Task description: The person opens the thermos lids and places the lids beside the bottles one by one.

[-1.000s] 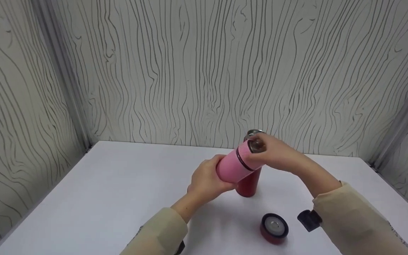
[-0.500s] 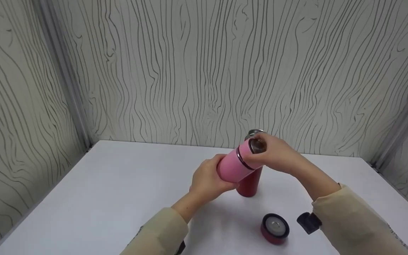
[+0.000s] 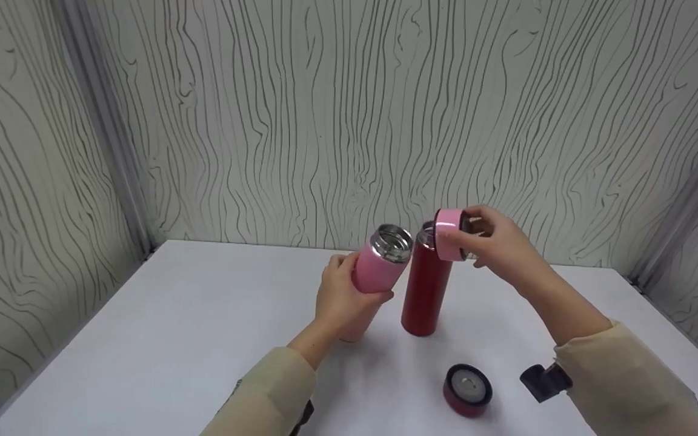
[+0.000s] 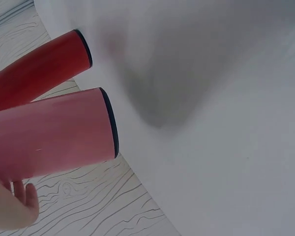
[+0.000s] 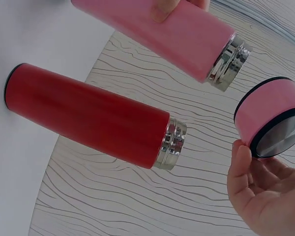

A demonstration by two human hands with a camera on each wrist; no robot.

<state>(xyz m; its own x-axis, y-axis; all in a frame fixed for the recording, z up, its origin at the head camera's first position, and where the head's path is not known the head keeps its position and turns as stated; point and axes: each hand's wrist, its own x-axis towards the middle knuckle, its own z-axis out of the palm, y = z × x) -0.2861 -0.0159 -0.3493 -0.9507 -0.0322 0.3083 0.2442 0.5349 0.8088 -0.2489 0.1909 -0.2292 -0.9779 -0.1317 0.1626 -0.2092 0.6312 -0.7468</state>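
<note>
My left hand (image 3: 343, 297) grips a pink thermos bottle (image 3: 378, 269) round its body, tilted to the right with its steel mouth uncovered. Its dark-rimmed base shows above the table in the left wrist view. In my right hand (image 3: 497, 242) is the pink lid (image 3: 449, 235), pinched between thumb and fingers at the height of the bottle mouths. A red thermos bottle (image 3: 425, 290) stands upright on the table just right of the pink one, its steel neck (image 5: 172, 143) bare. The pink lid overlaps that neck in the head view but is apart from it in the right wrist view.
A red lid (image 3: 468, 390) lies upside down on the white table (image 3: 203, 339), in front of the red bottle, its grey inside facing up. Wood-patterned panels (image 3: 325, 121) rise behind and at both sides of the table.
The pink lid has come off the pink bottle and moved up and right in my right hand. My left hand has lowered the pink bottle leftward and brought it more upright, uncovering the red bottle.
</note>
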